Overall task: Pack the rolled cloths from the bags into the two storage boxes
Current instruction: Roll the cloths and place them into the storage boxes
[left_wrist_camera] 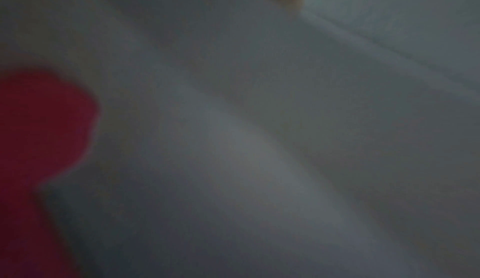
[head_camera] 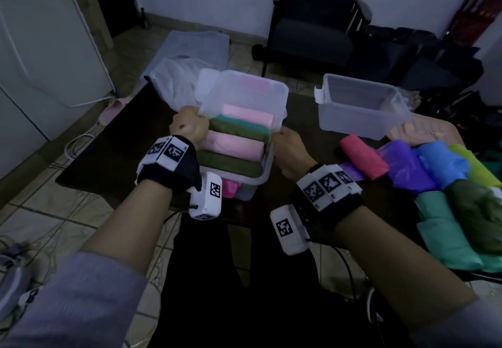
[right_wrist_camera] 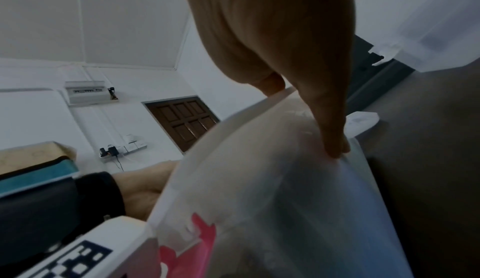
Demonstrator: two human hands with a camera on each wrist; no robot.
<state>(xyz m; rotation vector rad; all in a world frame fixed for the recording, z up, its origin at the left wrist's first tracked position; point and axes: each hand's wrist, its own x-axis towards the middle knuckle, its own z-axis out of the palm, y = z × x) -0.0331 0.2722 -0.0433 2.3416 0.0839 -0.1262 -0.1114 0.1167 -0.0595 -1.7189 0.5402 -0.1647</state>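
Observation:
A clear storage box (head_camera: 282, 95) is tilted up off the dark table (head_camera: 114, 152) between my hands. My left hand (head_camera: 187, 127) grips its left rim and my right hand (head_camera: 288, 146) grips its right rim. Inside lie rolled cloths side by side: olive (head_camera: 231, 161), pink (head_camera: 236, 145), olive, teal and pink. In the right wrist view my fingers (right_wrist_camera: 335, 138) hook over the box wall (right_wrist_camera: 272, 179). A second clear box (head_camera: 361, 108) stands empty at the right. A red roll (head_camera: 364, 156) and purple (head_camera: 407, 165), blue (head_camera: 440, 160), teal (head_camera: 445, 228) and olive bagged cloths lie on the table's right. The left wrist view is a grey blur.
Something pink (head_camera: 231, 187) lies under the lifted box. A clear plastic bag (head_camera: 173, 81) sits behind the box at the table's far left. A dark armchair (head_camera: 312, 22) and dark bags (head_camera: 434, 57) stand beyond the table. A white cabinet (head_camera: 40, 49) and floor cables are at the left.

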